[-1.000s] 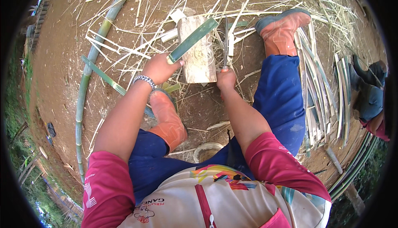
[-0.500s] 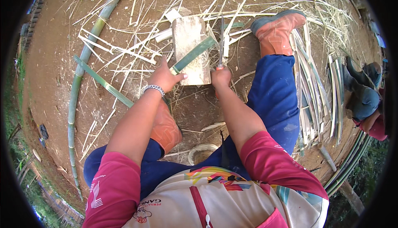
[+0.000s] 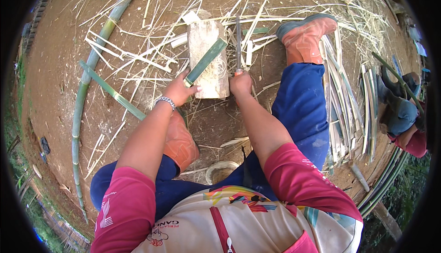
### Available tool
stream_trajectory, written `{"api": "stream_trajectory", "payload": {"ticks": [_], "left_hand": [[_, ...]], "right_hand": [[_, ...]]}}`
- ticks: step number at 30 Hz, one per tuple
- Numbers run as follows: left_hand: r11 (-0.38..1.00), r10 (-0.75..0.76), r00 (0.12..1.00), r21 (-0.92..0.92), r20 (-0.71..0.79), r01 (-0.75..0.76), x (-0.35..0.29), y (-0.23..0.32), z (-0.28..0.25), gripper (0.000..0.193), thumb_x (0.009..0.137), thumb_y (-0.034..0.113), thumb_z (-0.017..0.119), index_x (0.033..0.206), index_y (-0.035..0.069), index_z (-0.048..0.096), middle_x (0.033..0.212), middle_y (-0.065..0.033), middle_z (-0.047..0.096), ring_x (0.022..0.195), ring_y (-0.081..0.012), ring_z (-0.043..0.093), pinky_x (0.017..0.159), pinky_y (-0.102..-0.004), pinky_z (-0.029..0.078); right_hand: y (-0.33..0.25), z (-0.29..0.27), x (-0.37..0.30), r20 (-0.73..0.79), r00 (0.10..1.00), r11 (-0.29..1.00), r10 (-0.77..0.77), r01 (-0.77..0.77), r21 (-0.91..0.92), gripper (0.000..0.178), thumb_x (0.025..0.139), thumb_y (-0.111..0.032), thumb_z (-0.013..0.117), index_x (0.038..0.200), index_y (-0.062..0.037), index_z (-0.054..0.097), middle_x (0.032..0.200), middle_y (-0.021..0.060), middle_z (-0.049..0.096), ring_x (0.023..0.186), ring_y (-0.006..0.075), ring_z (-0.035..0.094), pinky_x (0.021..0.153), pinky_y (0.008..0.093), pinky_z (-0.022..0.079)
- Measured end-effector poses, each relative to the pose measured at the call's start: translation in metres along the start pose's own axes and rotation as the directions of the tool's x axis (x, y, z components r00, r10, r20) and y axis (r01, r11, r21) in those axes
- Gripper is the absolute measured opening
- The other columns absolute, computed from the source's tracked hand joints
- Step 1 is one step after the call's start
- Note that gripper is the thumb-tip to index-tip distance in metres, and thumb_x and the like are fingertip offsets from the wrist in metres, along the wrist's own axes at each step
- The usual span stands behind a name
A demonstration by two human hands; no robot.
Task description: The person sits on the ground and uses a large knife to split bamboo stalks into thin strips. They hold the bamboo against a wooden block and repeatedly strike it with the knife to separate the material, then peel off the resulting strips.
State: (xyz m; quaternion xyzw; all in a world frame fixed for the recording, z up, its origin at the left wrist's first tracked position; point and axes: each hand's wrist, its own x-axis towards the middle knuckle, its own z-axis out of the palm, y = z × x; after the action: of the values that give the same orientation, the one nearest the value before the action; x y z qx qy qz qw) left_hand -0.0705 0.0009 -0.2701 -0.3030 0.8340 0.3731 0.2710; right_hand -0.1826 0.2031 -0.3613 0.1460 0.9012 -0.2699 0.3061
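Observation:
My left hand (image 3: 180,90) is closed around the lower end of a split green bamboo strip (image 3: 207,61). The strip slants up to the right over a pale wooden block (image 3: 202,32) on the ground between my boots. Just right of the block, my right hand (image 3: 241,85) is wrapped round the handle of a long-bladed knife (image 3: 238,41). Its blade points away from me, apart from the strip's upper end. Another green bamboo piece (image 3: 112,91) runs under my left forearm, which hides its lower end.
A long bamboo pole (image 3: 91,63) lies along the left. Pale shavings (image 3: 151,60) litter the ground. Split strips (image 3: 339,106) are piled beyond my orange right boot (image 3: 307,37). A round bowl-like container (image 3: 221,170) sits between my legs. Another person (image 3: 399,115) is at the far right.
The bamboo strip's upper end has shifted left, and it stands a little steeper. The knife has moved slightly left with my right hand. At the far right, a green pole now shows by the other person.

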Motion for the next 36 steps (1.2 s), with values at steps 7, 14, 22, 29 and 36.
{"api": "stream_trajectory", "payload": {"ticks": [7,14,22,29,36], "left_hand": [[0.997,0.017,1.0,-0.074,0.011,-0.016,0.0,-0.01,0.0,0.097,0.08,0.046,0.084,0.152,0.0,0.038,0.135,-0.0304,0.059,0.126,-0.0379,0.059,0.108,-0.0406,0.044],[0.996,-0.003,0.999,-0.088,0.035,0.006,0.001,-0.013,0.0,0.098,0.079,0.047,0.084,0.151,-0.001,0.039,0.135,-0.0305,0.059,0.127,-0.0368,0.059,0.108,-0.0399,0.044],[0.996,0.052,0.999,-0.076,-0.012,-0.053,0.005,-0.019,0.007,0.098,0.079,0.05,0.083,0.151,0.0,0.04,0.135,-0.0306,0.059,0.127,-0.0388,0.058,0.109,-0.0407,0.043],[0.995,0.039,0.999,-0.092,-0.014,-0.041,0.003,-0.025,0.009,0.096,0.08,0.05,0.082,0.152,0.001,0.04,0.136,-0.0299,0.059,0.127,-0.0383,0.058,0.109,-0.0414,0.044],[0.996,0.014,1.0,-0.087,0.006,-0.013,-0.002,-0.014,0.003,0.096,0.08,0.051,0.082,0.151,0.001,0.041,0.137,-0.0299,0.058,0.128,-0.0379,0.058,0.11,-0.0416,0.043]], "right_hand": [[0.001,0.007,0.0,0.032,0.999,0.999,0.034,-0.035,0.04,0.033,0.086,-0.018,0.066,0.115,-0.0031,0.062,0.115,0.0224,0.068,0.11,0.0406,0.065,0.094,0.048,0.051],[0.002,0.008,0.003,0.063,0.997,0.999,0.037,-0.039,0.025,0.034,0.086,-0.017,0.067,0.117,-0.0039,0.062,0.117,0.0225,0.068,0.111,0.041,0.065,0.095,0.0485,0.051],[0.01,0.015,0.016,0.025,1.0,1.0,0.005,-0.006,0.021,0.036,0.085,-0.018,0.069,0.117,-0.0041,0.061,0.119,0.0224,0.067,0.114,0.041,0.064,0.096,0.0489,0.05],[0.0,0.008,0.003,0.07,0.997,0.999,0.038,-0.037,-0.014,0.032,0.086,-0.02,0.068,0.114,-0.0053,0.062,0.116,0.0199,0.069,0.111,0.0389,0.066,0.094,0.0466,0.052],[0.014,-0.015,0.011,-0.034,0.999,0.988,-0.037,0.031,-0.151,0.033,0.084,-0.018,0.071,0.114,-0.0044,0.064,0.114,0.0225,0.069,0.109,0.0402,0.066,0.093,0.0468,0.052]]}}
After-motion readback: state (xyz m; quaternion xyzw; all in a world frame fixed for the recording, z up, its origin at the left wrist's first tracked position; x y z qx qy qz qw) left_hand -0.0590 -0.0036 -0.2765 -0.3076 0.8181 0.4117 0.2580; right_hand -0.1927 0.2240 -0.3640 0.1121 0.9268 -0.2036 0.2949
